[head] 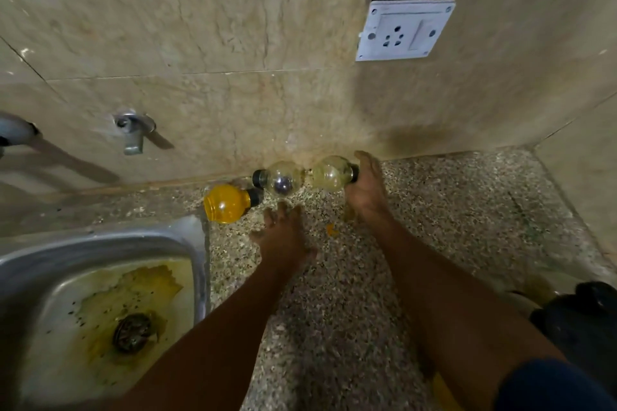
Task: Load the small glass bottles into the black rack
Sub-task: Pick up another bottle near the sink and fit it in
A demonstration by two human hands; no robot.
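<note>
Three small round bottles with black caps lie on their sides on the speckled counter by the wall. The yellow-filled bottle (pixel 227 204) is leftmost, a clear empty bottle (pixel 282 177) lies in the middle, and a yellowish-tinted clear bottle (pixel 332 173) is on the right. My right hand (pixel 365 190) touches the cap end of the tinted bottle, its fingers curved around it. My left hand (pixel 283 237) hovers just below the clear bottle with fingers spread and nothing in it. A black object (pixel 581 320) at the right edge may be the rack; it is blurred.
A steel sink (pixel 100 294) with yellow stains and a drain sits at the lower left. A tap (pixel 135 132) juts from the beige tiled wall above it. A white socket plate (pixel 404 30) is on the wall. A small yellow spot (pixel 330 229) marks the counter.
</note>
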